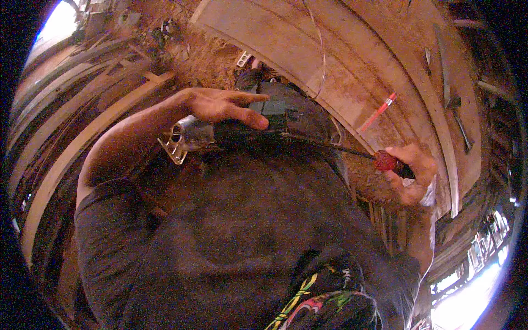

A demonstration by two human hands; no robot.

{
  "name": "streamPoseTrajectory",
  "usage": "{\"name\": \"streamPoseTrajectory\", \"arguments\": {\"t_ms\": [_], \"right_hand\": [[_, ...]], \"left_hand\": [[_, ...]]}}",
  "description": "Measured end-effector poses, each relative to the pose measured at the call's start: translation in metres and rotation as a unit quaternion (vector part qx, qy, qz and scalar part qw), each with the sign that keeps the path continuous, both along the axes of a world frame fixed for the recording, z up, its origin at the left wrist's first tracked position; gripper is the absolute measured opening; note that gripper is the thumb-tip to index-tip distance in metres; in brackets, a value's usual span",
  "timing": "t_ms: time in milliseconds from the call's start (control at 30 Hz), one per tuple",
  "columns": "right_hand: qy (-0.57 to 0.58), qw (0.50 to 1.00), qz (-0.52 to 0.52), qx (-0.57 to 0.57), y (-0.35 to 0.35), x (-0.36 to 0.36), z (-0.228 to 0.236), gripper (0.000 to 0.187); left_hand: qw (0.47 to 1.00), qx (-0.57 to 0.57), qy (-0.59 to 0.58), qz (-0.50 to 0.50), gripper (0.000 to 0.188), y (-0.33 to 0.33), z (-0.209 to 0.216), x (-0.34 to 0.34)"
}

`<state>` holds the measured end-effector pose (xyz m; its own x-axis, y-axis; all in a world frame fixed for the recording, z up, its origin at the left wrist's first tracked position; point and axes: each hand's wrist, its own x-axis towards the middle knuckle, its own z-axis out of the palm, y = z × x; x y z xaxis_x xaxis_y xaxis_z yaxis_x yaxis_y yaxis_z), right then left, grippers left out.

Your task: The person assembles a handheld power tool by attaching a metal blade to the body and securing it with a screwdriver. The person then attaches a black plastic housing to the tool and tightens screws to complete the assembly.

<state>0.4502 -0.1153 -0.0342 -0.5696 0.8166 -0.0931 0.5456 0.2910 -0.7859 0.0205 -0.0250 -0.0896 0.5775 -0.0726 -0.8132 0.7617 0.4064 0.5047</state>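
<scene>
My left hand [220, 105] is closed over the dark green body of a power tool [269, 113], thumb and fingers pressed on its casing. The tool lies sideways in front of my chest. A silver metal head with a flat base plate [175, 149] sticks out at its left end. My right hand [415, 170] grips a screwdriver [385, 160] by its red handle. The dark shaft runs left toward the tool's right end. Whether the tip sits in a screw there is too dim to tell.
A large wooden board [357, 49], dusty with sawdust, spans the far right. On it lie a red pen-like stick [379, 111] and a dark long-handled tool [461, 126]. A thin cable [322, 49] crosses the board. Long planks [110, 115] are piled at the left.
</scene>
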Motion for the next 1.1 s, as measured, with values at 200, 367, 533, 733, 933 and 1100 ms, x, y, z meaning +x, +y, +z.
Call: {"name": "streamPoseTrajectory", "arguments": {"t_ms": [200, 367, 533, 733, 933, 1100], "right_hand": [[0.009, 1.000, -0.001, -0.026, -0.004, -0.011, -0.007, 0.037], [0.020, 0.999, -0.011, -0.027, -0.010, -0.016, -0.006, 0.037], [0.034, 0.999, -0.033, 0.008, -0.015, -0.020, -0.011, 0.037], [0.019, 0.999, -0.025, -0.027, -0.018, -0.020, -0.005, 0.038], [-0.035, 0.985, 0.051, 0.164, -0.008, -0.016, -0.001, 0.047], [-0.081, 0.949, 0.110, 0.283, 0.002, -0.021, 0.007, 0.051]], "left_hand": [[1.000, 0.027, 0.004, -0.006, 0.118, -0.007, 0.000, 0.001], [0.999, 0.047, -0.006, -0.002, 0.115, -0.014, -0.002, -0.004], [0.999, 0.036, -0.006, 0.001, 0.114, -0.015, 0.008, -0.001], [1.000, 0.024, -0.012, 0.007, 0.113, -0.014, 0.010, -0.002], [0.999, 0.036, -0.016, -0.001, 0.115, -0.019, 0.005, -0.004], [0.994, 0.094, -0.052, -0.034, 0.116, -0.017, 0.011, -0.010]]}}
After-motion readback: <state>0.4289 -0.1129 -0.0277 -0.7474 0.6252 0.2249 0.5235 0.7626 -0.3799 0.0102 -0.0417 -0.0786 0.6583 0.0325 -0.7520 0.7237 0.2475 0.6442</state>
